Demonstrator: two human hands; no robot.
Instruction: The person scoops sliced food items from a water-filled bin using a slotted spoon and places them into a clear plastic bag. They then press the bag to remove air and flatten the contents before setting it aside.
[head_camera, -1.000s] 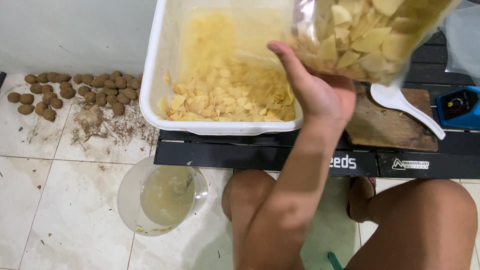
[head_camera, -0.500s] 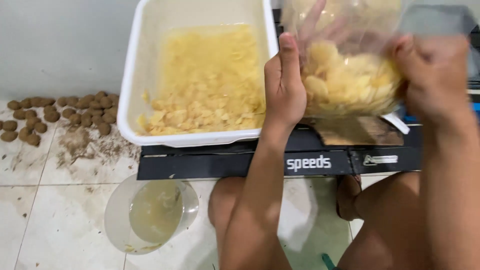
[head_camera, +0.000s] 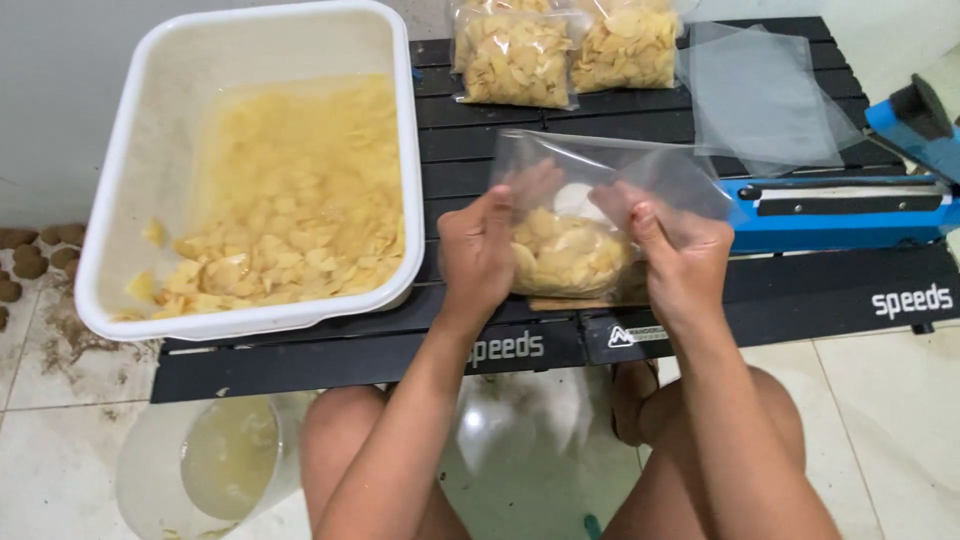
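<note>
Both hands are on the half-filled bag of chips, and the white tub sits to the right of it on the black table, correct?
Not quite. The head view shows the white tub to the left of the bag of chips, not the right. Left hand and right hand do hold it over the black table.

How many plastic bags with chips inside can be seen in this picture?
3. One bag of chips is held between the left hand and right hand. Two filled bags lie at the table's far edge, partly cropped; others may be hidden.
</note>
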